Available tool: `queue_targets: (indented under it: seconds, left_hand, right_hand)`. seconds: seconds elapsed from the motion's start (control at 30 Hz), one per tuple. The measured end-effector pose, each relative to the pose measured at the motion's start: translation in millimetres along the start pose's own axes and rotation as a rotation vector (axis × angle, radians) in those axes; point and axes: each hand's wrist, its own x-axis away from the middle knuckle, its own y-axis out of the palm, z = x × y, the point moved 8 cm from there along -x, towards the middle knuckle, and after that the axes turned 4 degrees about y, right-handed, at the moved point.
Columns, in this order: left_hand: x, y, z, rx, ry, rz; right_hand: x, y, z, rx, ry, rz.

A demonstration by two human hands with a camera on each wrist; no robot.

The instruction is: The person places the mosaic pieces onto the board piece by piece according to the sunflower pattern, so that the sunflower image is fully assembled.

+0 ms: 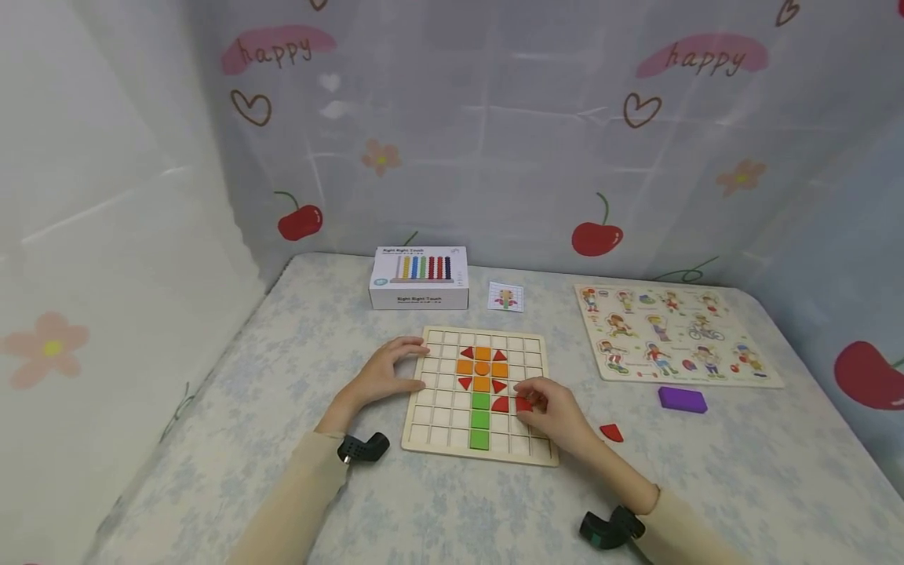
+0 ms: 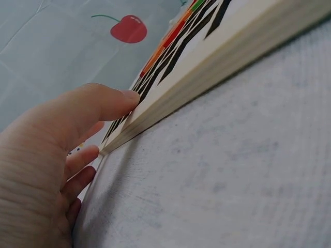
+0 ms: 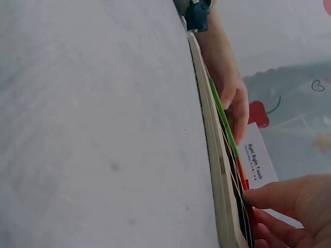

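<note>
A wooden grid board [image 1: 440, 434] lies on the table, with orange tiles [image 1: 481, 353], green tiles [image 1: 479, 420] and red triangles [image 1: 468, 352] set in its cells. My right hand [image 1: 558, 412] pinches a red quarter-circle tile [image 1: 523, 403] between thumb and fingers, low over the board's right half. Just left of it sits another red quarter-circle tile [image 1: 500, 404] in a cell. At the board's left edge rests my left hand [image 1: 381, 373], thumb and fingers spread along the frame. In the left wrist view its thumb [image 2: 121, 105] touches the rim.
A loose red tile [image 1: 611, 432] lies right of the board. Behind the board stand a white box [image 1: 420, 297] and a small pattern card [image 1: 505, 297]. At the right are a picture puzzle board [image 1: 639, 326] and a purple block [image 1: 682, 399]. Patterned curtains enclose the table.
</note>
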Motion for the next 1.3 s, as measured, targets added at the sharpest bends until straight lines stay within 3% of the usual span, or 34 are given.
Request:
queue_targets:
  seconds: [0.37, 0.63, 0.87, 1.07, 1.3]
  left_hand:
    - [-0.6, 0.6, -0.7, 0.005, 0.016, 0.013]
    - [0.4, 1.3, 1.8, 0.015, 0.004, 0.006]
    - [-0.6, -0.9, -0.8, -0.004, -0.003, 0.007]
    - [0.7, -1.5, -2.0, -0.007, -0.01, 0.004]
    - [0.2, -0.4, 0.2, -0.005, 0.016, 0.011]
  right_hand:
    - [0.5, 1, 0, -0.035, -0.006, 0.017]
    - [10.4, -49, 22, 0.024, 0.04, 0.128]
    - [39.9, -86, 50, 0.103, 0.156, 0.121]
    - [62.9, -88, 69, 0.173, 0.267, 0.083]
    - [67.2, -83, 62, 0.247, 0.213, 0.097]
